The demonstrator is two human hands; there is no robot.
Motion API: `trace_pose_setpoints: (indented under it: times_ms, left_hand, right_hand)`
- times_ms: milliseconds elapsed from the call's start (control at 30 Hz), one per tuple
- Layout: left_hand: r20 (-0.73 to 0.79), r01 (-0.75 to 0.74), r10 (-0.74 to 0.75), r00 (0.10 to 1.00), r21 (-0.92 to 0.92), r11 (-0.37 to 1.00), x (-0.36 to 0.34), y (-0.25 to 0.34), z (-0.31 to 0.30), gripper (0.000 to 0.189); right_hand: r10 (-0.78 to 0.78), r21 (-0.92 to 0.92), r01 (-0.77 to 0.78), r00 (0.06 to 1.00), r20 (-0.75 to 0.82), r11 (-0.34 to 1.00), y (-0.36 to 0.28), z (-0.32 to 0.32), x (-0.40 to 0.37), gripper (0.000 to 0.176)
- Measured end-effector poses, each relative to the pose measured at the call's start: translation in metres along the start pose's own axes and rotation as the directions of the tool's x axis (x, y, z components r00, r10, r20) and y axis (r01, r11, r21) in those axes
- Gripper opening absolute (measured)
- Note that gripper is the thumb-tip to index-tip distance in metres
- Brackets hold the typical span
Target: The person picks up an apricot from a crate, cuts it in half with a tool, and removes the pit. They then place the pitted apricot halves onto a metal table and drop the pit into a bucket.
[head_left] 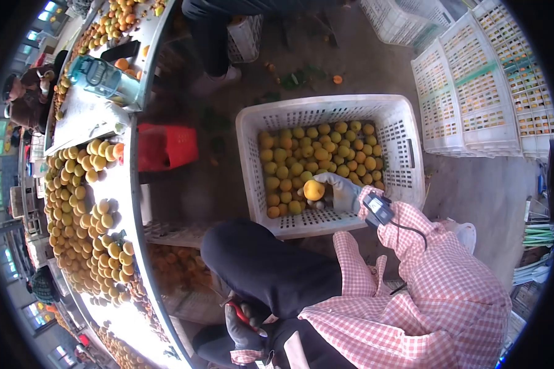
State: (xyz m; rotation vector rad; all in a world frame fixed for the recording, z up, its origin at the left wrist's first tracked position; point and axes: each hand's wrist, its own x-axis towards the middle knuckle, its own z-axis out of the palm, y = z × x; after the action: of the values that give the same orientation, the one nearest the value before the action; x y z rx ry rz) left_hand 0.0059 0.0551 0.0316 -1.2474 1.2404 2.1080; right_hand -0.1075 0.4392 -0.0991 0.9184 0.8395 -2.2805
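My right hand (338, 189), in a grey glove, holds a round yellow-orange fruit (314, 190) over the near side of a white plastic crate (330, 104). Many similar fruits (314, 150) lie in the crate. A small black device with a cable (377, 208) is strapped to my right wrist. My left hand (243, 326), also gloved, rests low beside my dark trousers. Its fingers are wrapped round a red-handled tool (239, 312), which looks like clippers; its tip is hard to make out.
A long table (138, 203) with many fruits (80, 209) runs along the left, with a clear blue container (101, 77) on it. A red container (166, 147) stands beside it. Stacked white crates (474, 92) stand at the upper right. Another person's leg (212, 43) shows at the top.
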Motion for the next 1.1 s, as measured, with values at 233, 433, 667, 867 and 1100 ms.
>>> trace_pose_setpoints:
  times_ms: [233, 433, 667, 867, 1100]
  left_hand:
    - [0.171, -0.395, 0.36, 0.917, 0.285, 0.873, -0.047, 0.048, 0.057, 0.033]
    - [0.357, -0.762, 0.763, 0.539, 0.592, 0.262, -0.074, 0.054, 0.054, 0.033]
    - [0.542, -0.428, 0.751, 0.378, 0.821, -0.377, -0.099, 0.052, 0.032, 0.052]
    - [0.614, -0.559, 0.681, 0.399, 0.752, -0.35, -0.102, 0.042, 0.01, 0.065]
    - [0.476, -0.228, 0.288, 0.831, -0.18, 0.957, -0.105, 0.031, -0.005, 0.05]
  right_hand:
    - [-0.149, 0.275, -0.074, 0.691, 0.707, 0.959, -0.018, 0.129, -0.094, 0.055]
    - [0.049, -0.064, 0.003, 0.602, 0.797, 0.998, 0.032, 0.192, -0.122, 0.046]
    - [-0.101, -0.292, 0.426, 0.692, 0.714, 0.856, 0.1, 0.24, -0.153, 0.034]
    - [-0.135, -0.29, 0.361, 0.8, 0.585, 0.886, 0.119, 0.257, -0.156, 0.019]
    - [-0.038, -0.402, 0.403, 0.743, 0.668, 0.822, 0.112, 0.258, -0.159, 0.036]
